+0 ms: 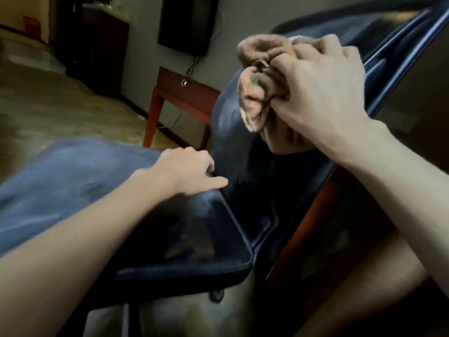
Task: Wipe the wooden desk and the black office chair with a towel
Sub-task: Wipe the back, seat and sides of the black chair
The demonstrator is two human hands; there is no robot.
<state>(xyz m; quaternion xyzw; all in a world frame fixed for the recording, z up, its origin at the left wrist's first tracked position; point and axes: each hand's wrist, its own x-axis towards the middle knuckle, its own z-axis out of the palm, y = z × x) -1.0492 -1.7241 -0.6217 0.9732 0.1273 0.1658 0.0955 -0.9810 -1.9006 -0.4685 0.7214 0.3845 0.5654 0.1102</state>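
The black office chair (80, 181) fills the middle of the head view, its padded seat at the left and its backrest rising at the right. My right hand (323, 88) grips a bunched brown towel (261, 69) against the upper part of the backrest. My left hand (189, 170) rests on the rear of the seat, with its fingertips at the seam where seat and backrest meet. The wooden desk (181, 93) stands behind the chair against the wall.
A dark screen (187, 20) hangs on the wall above the desk, with cables trailing down. A dark cabinet (97, 45) stands at the back left. Wooden floor (60, 105) stretches to the left. A reddish wooden edge (313, 215) shows beside the backrest at the right.
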